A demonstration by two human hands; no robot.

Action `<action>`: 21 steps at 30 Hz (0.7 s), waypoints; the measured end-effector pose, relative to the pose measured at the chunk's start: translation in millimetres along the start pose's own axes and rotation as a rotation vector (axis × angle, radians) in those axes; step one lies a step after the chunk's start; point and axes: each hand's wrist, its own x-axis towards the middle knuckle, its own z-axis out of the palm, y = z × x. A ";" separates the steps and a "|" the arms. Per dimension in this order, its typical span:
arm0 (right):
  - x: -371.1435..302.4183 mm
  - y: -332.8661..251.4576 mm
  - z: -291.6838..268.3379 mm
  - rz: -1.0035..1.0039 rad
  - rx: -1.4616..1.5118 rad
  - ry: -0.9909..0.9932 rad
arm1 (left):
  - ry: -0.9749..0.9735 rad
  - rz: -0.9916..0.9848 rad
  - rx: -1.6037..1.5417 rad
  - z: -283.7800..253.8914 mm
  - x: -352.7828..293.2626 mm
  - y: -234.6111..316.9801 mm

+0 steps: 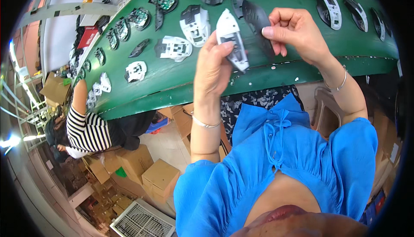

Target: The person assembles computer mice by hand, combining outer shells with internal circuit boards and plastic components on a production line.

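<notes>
Our left hand (212,69) grips a white shell (236,43), our right hand (297,34) a black cover (255,19); boards (164,0) line the bench (168,79).

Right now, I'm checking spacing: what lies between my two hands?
In the head view, the white shell in your left hand and the black shell in your right hand.

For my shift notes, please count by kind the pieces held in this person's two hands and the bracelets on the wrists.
White shell piece, left hand: 1
Black shell piece, right hand: 1
Silver-coloured bracelets, one each wrist: 2
Total: 4
</notes>
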 end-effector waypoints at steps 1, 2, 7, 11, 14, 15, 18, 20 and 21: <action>-0.5 -4.5 10.5 -0.025 0.035 -0.005 | 0.010 0.033 -0.025 2.3 2.7 -3.4; -1.9 -12.1 19.3 -0.055 0.024 -0.020 | 0.017 0.066 -0.053 3.9 5.4 -5.9; 0.9 -12.3 33.1 -0.100 -0.027 -0.018 | -0.011 0.127 0.055 17.7 4.2 -5.7; -1.5 0.7 34.5 -0.088 -0.093 0.005 | 0.040 0.163 0.046 21.5 6.0 -14.0; -1.2 4.0 30.9 -0.078 -0.111 0.013 | 0.069 0.228 0.133 20.9 2.2 -14.6; -1.5 6.3 31.7 -0.076 -0.114 0.013 | 0.082 0.250 0.135 20.0 2.5 -18.2; -5.2 10.2 34.0 -0.097 -0.102 0.060 | 0.127 0.326 0.261 19.6 -1.4 -24.6; -7.6 9.5 33.4 -0.048 -0.050 0.038 | 0.100 0.371 0.351 18.8 -1.3 -26.6; -8.6 11.0 33.6 -0.048 -0.048 0.042 | 0.074 0.416 0.447 18.4 -1.4 -26.4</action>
